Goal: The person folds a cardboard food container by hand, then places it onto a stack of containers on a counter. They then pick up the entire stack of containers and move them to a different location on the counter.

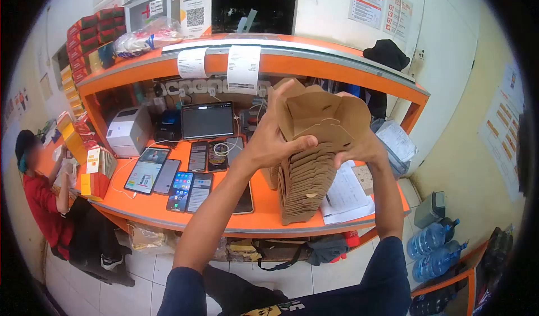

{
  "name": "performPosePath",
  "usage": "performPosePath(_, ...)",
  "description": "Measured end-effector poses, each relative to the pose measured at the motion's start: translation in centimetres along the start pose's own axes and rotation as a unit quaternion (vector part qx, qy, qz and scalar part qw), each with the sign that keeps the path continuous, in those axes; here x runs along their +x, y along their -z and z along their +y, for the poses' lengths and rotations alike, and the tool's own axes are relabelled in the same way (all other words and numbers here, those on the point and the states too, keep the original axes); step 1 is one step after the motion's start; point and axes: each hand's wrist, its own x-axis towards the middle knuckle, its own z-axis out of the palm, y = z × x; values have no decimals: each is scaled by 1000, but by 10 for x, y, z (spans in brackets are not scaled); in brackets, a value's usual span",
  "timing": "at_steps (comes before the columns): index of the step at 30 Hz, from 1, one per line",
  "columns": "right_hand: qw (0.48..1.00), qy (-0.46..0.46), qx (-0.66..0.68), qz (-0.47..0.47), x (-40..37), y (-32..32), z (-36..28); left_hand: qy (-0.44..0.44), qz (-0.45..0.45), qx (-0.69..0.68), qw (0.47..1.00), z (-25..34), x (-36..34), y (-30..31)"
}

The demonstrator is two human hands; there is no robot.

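Observation:
My left hand [273,132] grips the left wall of an open brown cardboard food box [314,111], its thumb lying across the front panel. On the other side my right hand [359,147] holds the box's right wall, fingers mostly hidden behind the card. The box's flaps stand spread at the top. Right below it, a tall stack of nested brown boxes [306,187] rests on the orange counter [264,218]. Some papers with writing [343,195] lie to the right of the stack.
Several phones and a tablet [147,170] lie left of the stack, near a white label printer [129,131] and a dark-screened tablet [208,119]. Receipts [244,69] hang from the upper shelf. A person in red [48,204] sits at the left. Water jugs [429,243] stand on the floor at right.

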Motion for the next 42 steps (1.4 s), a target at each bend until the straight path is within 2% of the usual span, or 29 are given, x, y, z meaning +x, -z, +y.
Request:
performPosePath(4,1000,-7,-12,-4,-7,3,0,51,-22,30,998,-3,-8,-1)
performPosePath(6,993,-13,-119,-10,-8,6,-9,57,-29,104,993,-3,-9,2)
performPosePath(10,996,-80,-26,-26,-5,8,-26,84,-47,156,983,22,-5,6)
performPosePath(12,994,-105,-38,4,-7,4,-28,120,-75,279,950,25,-5,5)
performPosePath(16,986,-139,-90,-10,-4,8,-27,142,-87,251,954,19,-5,8)
performPosePath(19,990,-136,-26,-6,-3,15,-19,121,-97,246,957,22,3,14)
performPosePath(22,984,-166,-59,0,0,16,-19,169,-136,280,935,25,5,15)
performPosePath(24,977,-145,-127,-85,7,10,-30,138,-124,308,933,18,-3,13)
performPosePath(28,979,-147,-101,-103,2,12,-12,161,-123,252,946,17,-8,13)
performPosePath(30,997,-45,-54,-10,0,4,0,63,-27,190,979,15,-13,10)
performPosePath(31,997,-54,-53,-4,-3,-1,0,68,-35,185,980,14,-15,5)
performPosePath(33,991,-57,112,54,-5,-14,-2,69,29,44,996,15,-18,-5)
performPosePath(34,982,-64,153,94,-7,-22,6,41,64,37,996,6,-22,-17)
performPosePath(35,981,-69,152,98,-7,-29,6,44,60,33,997,0,-25,-27)
performPosePath(37,960,-91,205,169,-5,-44,4,7,123,9,992,-9,-27,-39)
performPosePath(42,953,-103,197,204,-9,-57,6,-4,122,50,991,-11,-32,-46)
